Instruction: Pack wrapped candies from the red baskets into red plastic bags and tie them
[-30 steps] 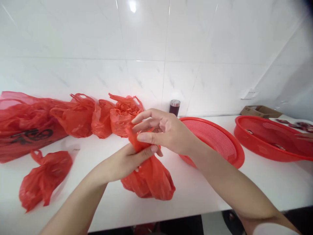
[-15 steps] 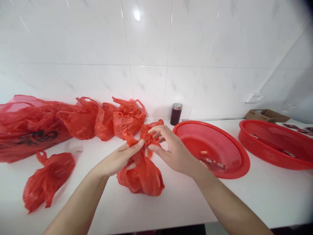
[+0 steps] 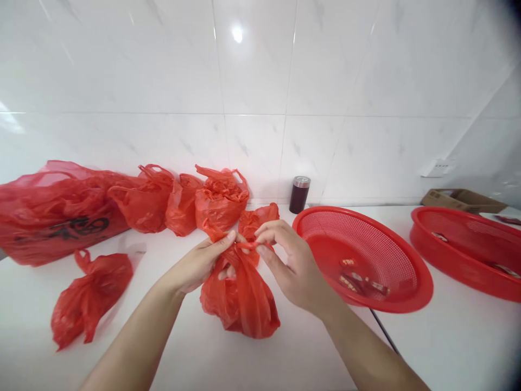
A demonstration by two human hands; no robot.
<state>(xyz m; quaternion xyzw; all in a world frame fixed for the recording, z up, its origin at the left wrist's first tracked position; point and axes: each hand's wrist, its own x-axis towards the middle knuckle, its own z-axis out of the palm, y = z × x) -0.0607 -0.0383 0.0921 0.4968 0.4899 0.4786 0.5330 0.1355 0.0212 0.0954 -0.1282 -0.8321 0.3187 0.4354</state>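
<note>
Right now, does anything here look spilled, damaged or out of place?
Nothing looks spilled or damaged. One mild oddity: a lone red bag lies at front left, apart from the row of red bags along the wall. The gathered bag between the left hand and right hand is crumpled, hardly strange while being handled.

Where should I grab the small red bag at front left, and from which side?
Probably best by its handle loop, coming from above: the loop juts from the far edge of the small red bag, clear of its slumped bulk, while the large printed bag crowds the approach from behind.
</note>
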